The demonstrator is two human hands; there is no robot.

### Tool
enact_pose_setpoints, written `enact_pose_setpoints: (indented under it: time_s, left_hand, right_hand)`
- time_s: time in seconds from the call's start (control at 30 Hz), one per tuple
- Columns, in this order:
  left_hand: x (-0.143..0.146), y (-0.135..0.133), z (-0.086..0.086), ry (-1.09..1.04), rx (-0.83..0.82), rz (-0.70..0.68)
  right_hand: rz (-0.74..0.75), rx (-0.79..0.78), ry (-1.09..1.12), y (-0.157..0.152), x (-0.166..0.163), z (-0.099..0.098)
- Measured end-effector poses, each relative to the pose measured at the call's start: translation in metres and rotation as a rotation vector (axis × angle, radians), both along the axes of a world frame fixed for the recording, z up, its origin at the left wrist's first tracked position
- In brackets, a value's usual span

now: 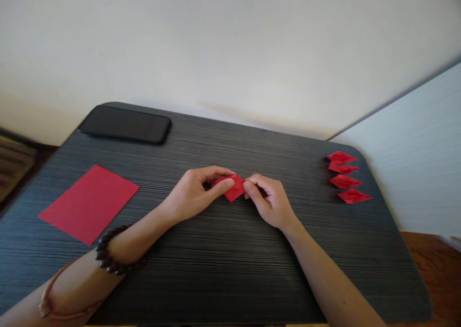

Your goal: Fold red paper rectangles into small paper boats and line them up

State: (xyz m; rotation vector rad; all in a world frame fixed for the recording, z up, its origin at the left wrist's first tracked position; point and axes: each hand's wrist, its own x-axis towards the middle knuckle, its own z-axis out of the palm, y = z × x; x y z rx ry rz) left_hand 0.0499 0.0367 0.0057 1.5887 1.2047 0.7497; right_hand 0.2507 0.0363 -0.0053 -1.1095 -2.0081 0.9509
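Observation:
Between my two hands, over the middle of the table, is a small folded piece of red paper [236, 188] with a point toward me. My left hand [201, 188] grips its left side, thumb on the front and fingers behind. At the right corner, my right hand [268, 197] pinches the paper between thumb and forefinger. The fingers cover part of the folds. Several folded red paper boats [355, 196] stand in a column near the table's right edge.
A flat red paper sheet [90, 204] lies at the left on the dark table [216, 269]. Behind it, near the wall [230, 53], rests a black phone [126, 124]. A pale panel [418, 159] borders the table's right side.

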Motion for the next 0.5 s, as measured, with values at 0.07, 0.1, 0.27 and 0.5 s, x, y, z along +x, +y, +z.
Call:
enact_pose_setpoints:
  time_s: [0.07, 0.1, 0.27, 0.5]
  left_hand:
    - [-0.0007, 0.0004, 0.0001, -0.01, -0.022, -0.026]
    - [-0.0011, 0.0006, 0.0002, -0.008, -0.034, -0.035]
    - [-0.0032, 0.0015, 0.0, -0.021, -0.071, -0.039]
    - [-0.0039, -0.0006, -0.002, -0.057, -0.095, -0.06]
  right_hand:
    - [-0.04, -0.013, 0.032, 0.0002, 0.0013, -0.0017]
    - [-0.051, -0.017, 0.041, 0.0001, 0.0016, -0.0023]
    - [-0.041, -0.058, 0.054, -0.0014, 0.0005, -0.0026]
    - [-0.004, -0.065, 0.071, -0.0008, 0.0, 0.0002]
